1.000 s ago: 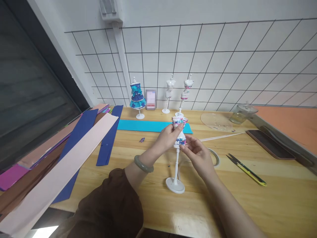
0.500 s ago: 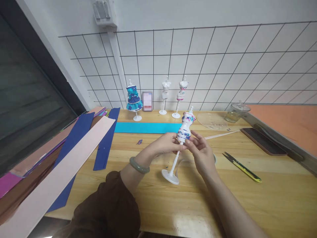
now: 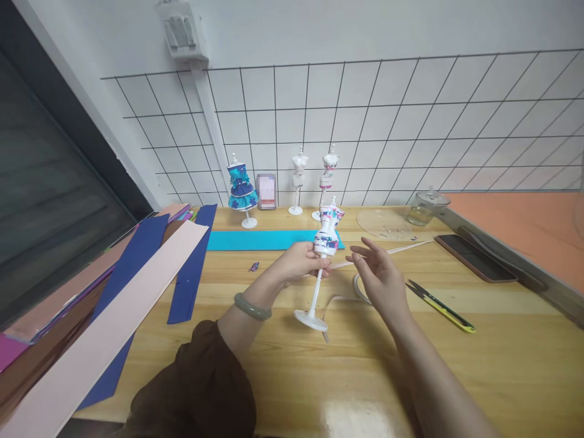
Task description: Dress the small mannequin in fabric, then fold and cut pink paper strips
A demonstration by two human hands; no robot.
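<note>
Backing the wooden table [image 3: 314, 371], a gridded wall [image 3: 360, 115] faces the held mannequin [image 3: 326, 234].

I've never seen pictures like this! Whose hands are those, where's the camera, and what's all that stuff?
There's no robot here, just a person's two bare hands. The camera is worn on that person's head, so you look forward and down, nearly as they do.

The left hand, with a grey-green bangle on its wrist, holds a little mannequin below its body, tilted. It's white with colourful patches. The right hand is open beside it, not touching it.

On the wooden table lie a bright blue strip, a pale pink strip across dark blue strips, and yellow-and-black snips. At the back stand a mannequin in a frilly blue dress and two mostly white mannequins.
</note>
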